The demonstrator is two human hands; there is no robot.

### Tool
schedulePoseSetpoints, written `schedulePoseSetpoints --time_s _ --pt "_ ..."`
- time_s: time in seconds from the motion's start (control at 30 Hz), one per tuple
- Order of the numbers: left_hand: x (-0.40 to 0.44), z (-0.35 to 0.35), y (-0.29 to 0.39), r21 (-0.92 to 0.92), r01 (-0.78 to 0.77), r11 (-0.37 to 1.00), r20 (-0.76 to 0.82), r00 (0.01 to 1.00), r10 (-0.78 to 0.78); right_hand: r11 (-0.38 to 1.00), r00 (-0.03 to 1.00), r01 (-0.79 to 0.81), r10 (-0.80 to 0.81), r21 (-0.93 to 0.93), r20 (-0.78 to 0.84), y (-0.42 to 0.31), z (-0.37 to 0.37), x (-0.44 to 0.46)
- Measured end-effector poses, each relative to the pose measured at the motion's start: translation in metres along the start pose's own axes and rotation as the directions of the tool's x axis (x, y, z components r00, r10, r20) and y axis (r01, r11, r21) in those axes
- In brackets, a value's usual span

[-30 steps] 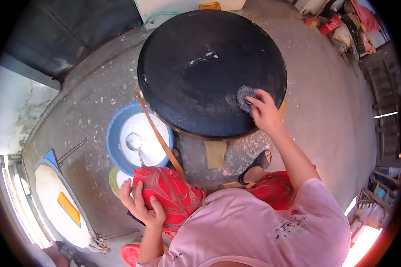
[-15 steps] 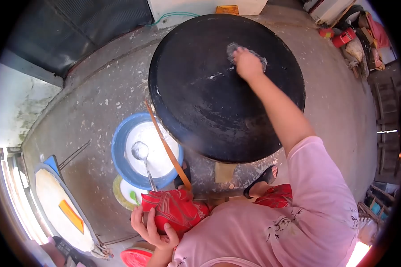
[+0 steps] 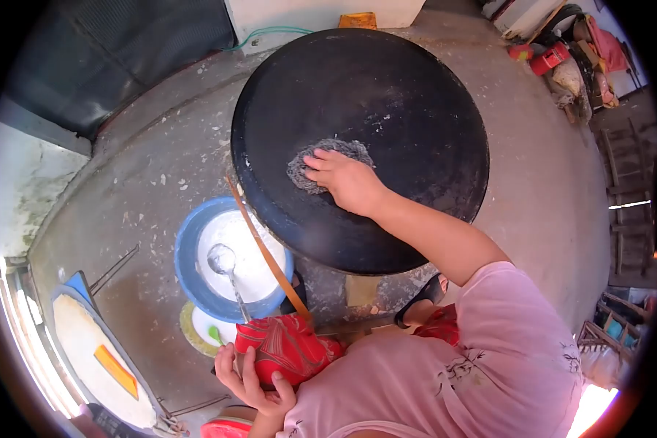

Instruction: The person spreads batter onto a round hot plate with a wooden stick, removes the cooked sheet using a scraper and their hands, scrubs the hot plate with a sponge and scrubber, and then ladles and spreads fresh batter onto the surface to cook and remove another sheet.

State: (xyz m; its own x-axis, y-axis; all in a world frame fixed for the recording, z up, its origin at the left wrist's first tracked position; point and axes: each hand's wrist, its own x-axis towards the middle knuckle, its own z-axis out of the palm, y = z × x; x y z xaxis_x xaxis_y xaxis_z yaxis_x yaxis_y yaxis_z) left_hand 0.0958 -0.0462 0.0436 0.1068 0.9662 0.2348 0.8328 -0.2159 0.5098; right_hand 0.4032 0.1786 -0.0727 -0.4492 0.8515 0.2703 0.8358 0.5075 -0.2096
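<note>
Right hand (image 3: 347, 182): palm down over a grey fibrous pad (image 3: 299, 175), fingers extended across its top and slightly apart. Whether any finger hooks under or clamps the pad cannot be told, as the palm hides part of it. The pad lies on the round black griddle (image 3: 431, 160), left of centre, its right end reaching about the middle, well apart from the right edge.

Left hand (image 3: 259, 383): fingers apart and loosely curled, resting against the red cloth (image 3: 288, 350) over the knee; no object is seen in it.

Pale flecks (image 3: 387, 117) show on the griddle just beyond its centre, towards the far edge. Off the near-left edge stands a blue basin (image 3: 185, 252) of white liquid (image 3: 252, 277) with a ladle (image 3: 221, 258) in it; a wooden stick (image 3: 270, 263) crosses the basin's right side.

Assessment: the step in hand appears to be rubbing down the griddle's surface. A further stroke would call for the pad kept flat under even pressure, directed at the remaining flecks, and clear of the stick's tip beside the left edge.
</note>
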Motion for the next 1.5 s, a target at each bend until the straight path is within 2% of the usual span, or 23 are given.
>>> schedulePoseSetpoints --time_s 0.1,0.13,0.2,0.27,0.33,0.37,0.43,0.5,0.53,0.6,0.67,0.7,0.77,0.8,0.87,0.9,0.97,1.0,1.03,1.13,1.23,1.43,1.5 --pt "-0.003 -0.003 -0.002 0.017 -0.016 1.000 0.002 1.000 0.016 0.901 0.943 -0.324 0.283 -0.288 -0.177 0.078 -0.023 -0.017" --pt "-0.006 -0.008 -0.003 0.025 -0.015 1.000 0.007 1.000 0.015 0.774 0.788 -0.615 0.595 -0.148 -0.161 0.123 -0.038 -0.020" --pt "-0.006 -0.008 -0.003 0.016 -0.009 1.000 0.001 1.000 0.009 0.643 0.703 -0.697 0.699 -0.316 -0.128 0.180 -0.060 -0.022" --pt "-0.006 -0.005 -0.004 0.003 -0.014 1.000 -0.015 1.000 0.014 0.625 0.623 -0.756 0.778 -0.193 0.079 0.119 -0.063 0.011" --pt "-0.003 0.000 -0.002 -0.021 -0.009 1.000 -0.023 1.000 0.009 0.944 0.971 -0.237 0.220 -0.228 -0.098 0.032 -0.021 0.014" --pt "0.000 0.001 0.000 -0.009 -0.012 1.000 -0.007 1.000 0.011 0.989 0.999 0.010 -0.017 -0.145 -0.048 -0.006 -0.001 0.014" --pt "0.007 0.003 0.004 -0.002 -0.027 1.000 0.008 1.000 0.027 0.970 0.997 0.071 -0.068 0.232 -0.019 -0.041 0.011 0.005" --pt "0.010 -0.001 0.006 0.037 -0.043 0.998 0.033 0.999 0.042 0.996 0.989 0.028 -0.039 -0.079 -0.144 0.023 0.004 0.008" --pt "0.009 -0.002 0.008 0.034 -0.044 0.998 0.039 0.998 0.043 0.964 0.968 -0.237 0.223 -0.124 -0.115 0.062 -0.029 0.004" --pt "0.009 -0.006 0.007 0.046 -0.058 0.997 -0.006 0.998 0.058 0.726 0.750 -0.660 0.622 -0.194 -0.224 0.178 -0.052 -0.049" --pt "0.010 -0.005 0.004 0.024 -0.046 0.999 -0.052 0.998 0.048 0.549 0.625 -0.722 0.779 -0.420 -0.055 0.235 -0.095 -0.126" --pt "0.010 -0.003 0.004 -0.002 -0.028 1.000 -0.089 0.996 0.028 0.331 0.369 -0.919 0.913 -0.215 -0.172 0.256 -0.088 -0.158" --pt "0.017 0.000 0.006 0.016 -0.049 0.999 -0.089 0.995 0.050 0.530 0.513 -0.848 0.820 0.000 -0.253 0.171 -0.083 -0.137" --pt "0.019 0.001 0.007 0.025 -0.054 0.998 -0.089 0.994 0.056 0.784 0.788 -0.612 0.592 -0.105 -0.171 0.125 -0.077 -0.124" --pt "0.021 0.006 0.010 0.026 -0.056 0.998 -0.105 0.993 0.058 0.974 0.976 -0.211 0.215 -0.086 0.038 0.016 -0.064 -0.099" --pt "0.020 0.004 0.008 0.050 -0.059 0.997 -0.073 0.995 0.062 0.987 0.968 -0.145 0.127 0.072 0.216 -0.034 -0.071 -0.084" --pt "0.024 0.004 0.004 0.068 -0.070 0.995 -0.059 0.995 0.074 0.935 0.988 -0.038 -0.017 0.352 0.154 -0.056 -0.057 -0.099" --pt "0.024 0.001 0.002 0.082 -0.074 0.994 -0.032 0.997 0.077 0.961 0.985 -0.137 0.108 0.239 0.131 -0.040 -0.056 -0.100" --pt "0.024 0.001 0.001 0.099 -0.070 0.993 -0.008 0.997 0.071 0.960 0.944 -0.231 0.261 -0.161 0.200 -0.014 -0.068 -0.101" --pt "0.024 0.000 -0.005 0.077 -0.053 0.996 -0.041 0.998 0.056 0.641 0.641 -0.759 0.709 -0.111 -0.293 0.132 -0.077 -0.151" --pt "0.029 0.001 -0.002 0.096 -0.003 0.995 -0.008 1.000 0.004 0.412 0.464 -0.877 0.860 -0.248 -0.214 0.277 -0.089 -0.161" --pt "0.030 0.010 0.009 0.233 0.050 0.971 -0.043 0.998 -0.041 0.681 0.733 -0.614 0.680 -0.399 0.033 0.317 -0.038 0.090" --pt "0.032 0.012 0.015 0.204 0.082 0.976 -0.068 0.995 -0.069 0.905 0.939 -0.309 0.339 -0.293 0.059 0.263 0.004 0.180"
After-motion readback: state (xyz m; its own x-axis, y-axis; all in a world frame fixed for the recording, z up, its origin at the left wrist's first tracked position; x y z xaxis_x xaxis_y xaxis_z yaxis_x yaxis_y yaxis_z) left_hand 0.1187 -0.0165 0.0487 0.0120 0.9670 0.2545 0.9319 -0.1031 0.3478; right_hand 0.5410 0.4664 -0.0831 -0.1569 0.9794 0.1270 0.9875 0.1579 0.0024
